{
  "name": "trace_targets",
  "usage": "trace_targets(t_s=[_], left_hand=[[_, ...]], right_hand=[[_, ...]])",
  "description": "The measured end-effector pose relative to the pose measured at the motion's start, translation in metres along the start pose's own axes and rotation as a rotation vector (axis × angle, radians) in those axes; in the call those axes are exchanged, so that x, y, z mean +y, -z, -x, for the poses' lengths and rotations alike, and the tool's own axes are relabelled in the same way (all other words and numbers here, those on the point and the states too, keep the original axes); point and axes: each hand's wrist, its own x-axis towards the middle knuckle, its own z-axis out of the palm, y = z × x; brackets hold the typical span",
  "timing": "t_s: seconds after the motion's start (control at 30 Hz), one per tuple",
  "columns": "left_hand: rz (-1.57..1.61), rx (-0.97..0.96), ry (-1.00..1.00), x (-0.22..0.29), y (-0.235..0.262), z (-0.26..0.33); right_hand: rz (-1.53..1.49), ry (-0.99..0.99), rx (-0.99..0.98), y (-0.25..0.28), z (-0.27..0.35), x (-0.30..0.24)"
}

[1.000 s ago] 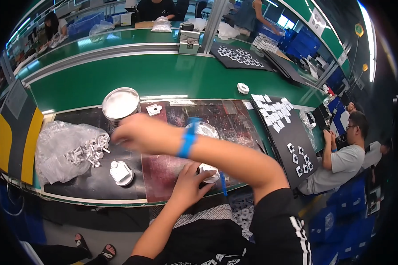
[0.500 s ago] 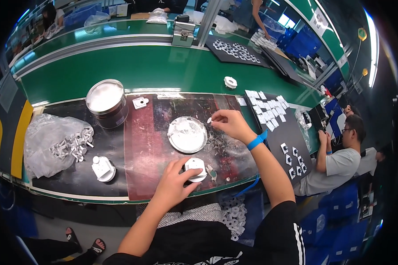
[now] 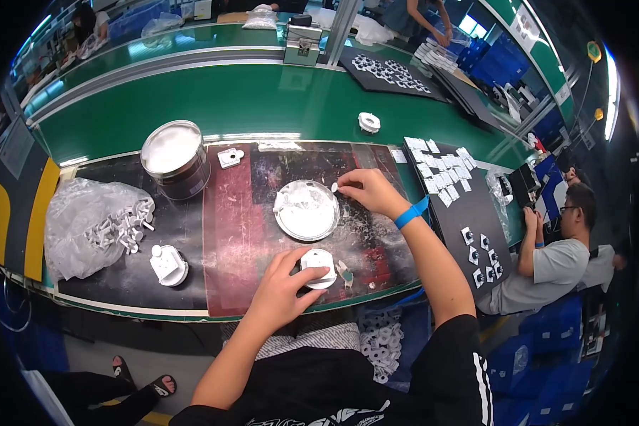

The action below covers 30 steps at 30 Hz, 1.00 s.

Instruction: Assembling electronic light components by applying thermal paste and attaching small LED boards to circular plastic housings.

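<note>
White housing [image 3: 319, 268] lies at the fingertips of the left hand [image 3: 277, 290], ahead and right of its palm, held between thumb and fingers, its long axis unclear. Beyond that hand is a round dish [image 3: 312, 238], just left of the small white piece [image 3: 334, 187] pinched by the right hand [image 3: 369, 192], which is farther from the housing.
</note>
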Motion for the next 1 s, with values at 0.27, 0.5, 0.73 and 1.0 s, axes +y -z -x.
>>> trace_targets(t_s=[0.27, 0.5, 0.73, 1.0], left_hand=[[-0.007, -0.011, 0.005, 0.001, 0.001, -0.001], [-0.014, 0.0, -0.004, 0.0, 0.0, -0.001], [-0.011, 0.008, -0.011, 0.001, 0.0, -0.001], [0.002, 0.004, 0.009, 0.002, 0.0, -0.001]], right_hand=[[-0.035, -0.009, -0.023, 0.0, 0.002, 0.005], [-0.07, -0.06, -0.035, 0.002, 0.005, 0.006], [-0.09, -0.054, -0.023, 0.001, 0.009, 0.004], [-0.122, -0.036, -0.031, 0.003, 0.011, 0.001]])
